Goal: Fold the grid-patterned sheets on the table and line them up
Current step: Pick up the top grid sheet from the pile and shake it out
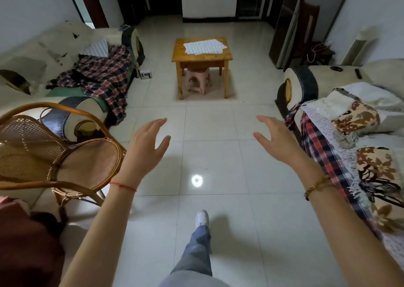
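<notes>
2 bare hands hang in front of the person, well apart from the work: the left hand (147, 142) and the right hand (276, 138) are both spread, fingers relaxed, palms turned toward each other, holding nothing. The grid-patterned sheets (204, 47) lie far ahead on the small wooden table (180, 54), apparently unfolded and overlapping in a loose, skewed layer; how many there are I cannot tell from here. This looks like the approach step, with 1 white shoe (202, 218) forward on the glossy tiled floor (207, 123), and no folding begun. The next move calls for closing the gap to the table, then separating the top sheet by a corner or edge.

The sheets read as thin, pale and flat, printed with dark grid lines. The table is square, varnished yellow-brown wood, with a pink plastic stool (197, 80) tucked under it. A woven rattan chair (54, 153) stands at the left, and plaid blankets (102, 77) drape the sofas.
</notes>
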{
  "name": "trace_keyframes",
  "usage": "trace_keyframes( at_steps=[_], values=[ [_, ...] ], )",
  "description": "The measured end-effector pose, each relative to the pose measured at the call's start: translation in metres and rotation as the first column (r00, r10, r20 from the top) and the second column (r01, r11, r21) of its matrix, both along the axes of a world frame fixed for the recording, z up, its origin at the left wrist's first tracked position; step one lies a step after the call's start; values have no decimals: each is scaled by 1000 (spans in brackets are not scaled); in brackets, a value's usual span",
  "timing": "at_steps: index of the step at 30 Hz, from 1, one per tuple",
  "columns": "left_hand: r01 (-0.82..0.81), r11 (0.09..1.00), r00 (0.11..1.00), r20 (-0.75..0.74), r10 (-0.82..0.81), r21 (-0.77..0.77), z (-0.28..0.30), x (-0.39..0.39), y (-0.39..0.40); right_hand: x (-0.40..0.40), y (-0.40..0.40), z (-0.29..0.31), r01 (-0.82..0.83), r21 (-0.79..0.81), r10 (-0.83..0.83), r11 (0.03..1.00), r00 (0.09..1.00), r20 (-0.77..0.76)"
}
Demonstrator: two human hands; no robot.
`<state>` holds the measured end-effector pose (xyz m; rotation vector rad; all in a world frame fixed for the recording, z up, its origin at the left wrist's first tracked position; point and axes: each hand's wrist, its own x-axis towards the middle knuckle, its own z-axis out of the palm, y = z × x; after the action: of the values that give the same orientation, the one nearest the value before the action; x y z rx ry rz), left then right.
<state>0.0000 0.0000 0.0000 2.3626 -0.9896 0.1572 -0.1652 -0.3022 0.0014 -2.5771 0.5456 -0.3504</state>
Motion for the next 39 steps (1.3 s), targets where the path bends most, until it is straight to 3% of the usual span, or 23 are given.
trace_keyframes(
  at_steps=[14, 25, 31, 39],
  values=[
    [-4, 1000, 1000, 18, 4, 11, 2, 235, -127, 229, -116, 1, 48, 97, -51, 994, 998, 31],
    [7, 999, 997, -72, -3, 50, -15, 370, -219, 359, -202, -23, 85, 119, -84, 989, 996, -12],
    [-7, 998, 996, -83, 13, 67, -32, 467, -300, 466, -281, -45, 56, 139, -53, 989, 998, -19],
    [-37, 998, 998, -52, 39, 42, -17, 621, -426, 633, -406, -21, 3, 120, -7, 993, 1000, 30]
  ],
)
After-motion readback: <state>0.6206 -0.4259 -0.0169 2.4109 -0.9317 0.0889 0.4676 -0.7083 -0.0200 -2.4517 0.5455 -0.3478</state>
